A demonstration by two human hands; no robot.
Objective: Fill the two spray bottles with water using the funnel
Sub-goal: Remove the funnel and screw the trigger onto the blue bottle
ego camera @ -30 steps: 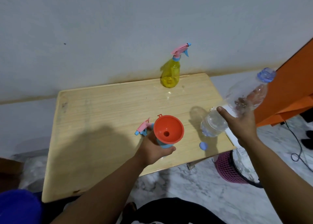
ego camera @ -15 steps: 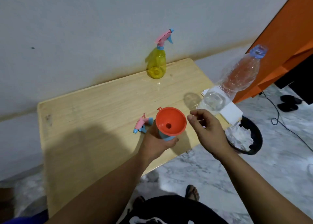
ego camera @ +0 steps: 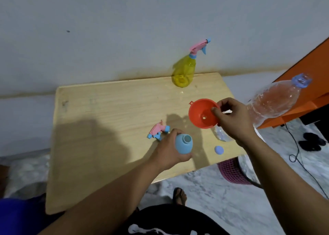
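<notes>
Gripping the blue spray bottle (ego camera: pixel 184 144) from its left side, the left hand (ego camera: pixel 170 150) wraps its fingers around the body, so only the open neck and the upper curve show; the lower part is hidden behind the palm and thumb. How the bottle meets the wooden table (ego camera: pixel 106 128) cannot be made out. The orange funnel (ego camera: pixel 203 113) is lifted clear of that bottle, up and to its right, tilted so its mouth faces the camera. The right hand (ego camera: pixel 233 119) pinches the funnel's right rim, thumb tip (ego camera: pixel 214 110) inside the cone and the other fingers curled behind it; the spout is out of sight behind the cone. A clear water bottle (ego camera: pixel 277 101) leans away to the right of the funnel, its base hidden by the right hand and wrist, so what holds it cannot be told. Its blue cap (ego camera: pixel 219 149) lies on the table just right of the blue bottle. A pink and blue trigger head (ego camera: pixel 158 129) lies on the table just left of the blue bottle, touching the knuckles or nearly so. Well beyond the blue bottle, at the table's far edge by the wall, stands the yellow spray bottle (ego camera: pixel 185 71) with its sprayer on.
</notes>
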